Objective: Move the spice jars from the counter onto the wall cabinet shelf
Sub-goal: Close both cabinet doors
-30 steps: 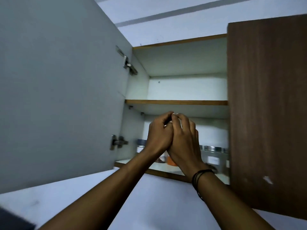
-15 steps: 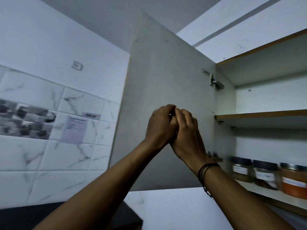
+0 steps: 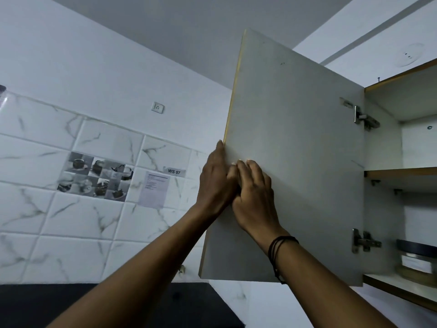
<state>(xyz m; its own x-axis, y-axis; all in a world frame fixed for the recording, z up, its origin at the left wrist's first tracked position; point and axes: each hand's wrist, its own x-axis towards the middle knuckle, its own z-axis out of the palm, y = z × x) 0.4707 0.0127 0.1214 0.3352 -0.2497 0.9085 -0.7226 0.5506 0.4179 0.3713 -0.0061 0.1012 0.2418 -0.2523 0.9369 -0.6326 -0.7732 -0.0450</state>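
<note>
Both my hands are raised in front of the open cabinet door (image 3: 302, 138). My left hand (image 3: 216, 181) lies at the door's free edge with its fingers stretched up along it; I cannot tell whether it grips the edge. My right hand (image 3: 254, 195) presses against the left one, fingers curled, with nothing visible in it. One spice jar (image 3: 417, 262) with a dark lid and a white label stands on the cabinet's bottom shelf (image 3: 397, 286) at the far right. The shelf above (image 3: 402, 172) shows nothing on it.
A white marble-tiled wall (image 3: 94, 221) with a paper notice (image 3: 153, 189) and a socket (image 3: 157, 107) fills the left. The dark counter (image 3: 106, 304) lies at the bottom left. Two metal hinges (image 3: 364, 119) join the door to the cabinet.
The view has swung left, away from the shelves. My joined hands went from the shelf opening across to the door's free edge, and my left fingers have stretched out.
</note>
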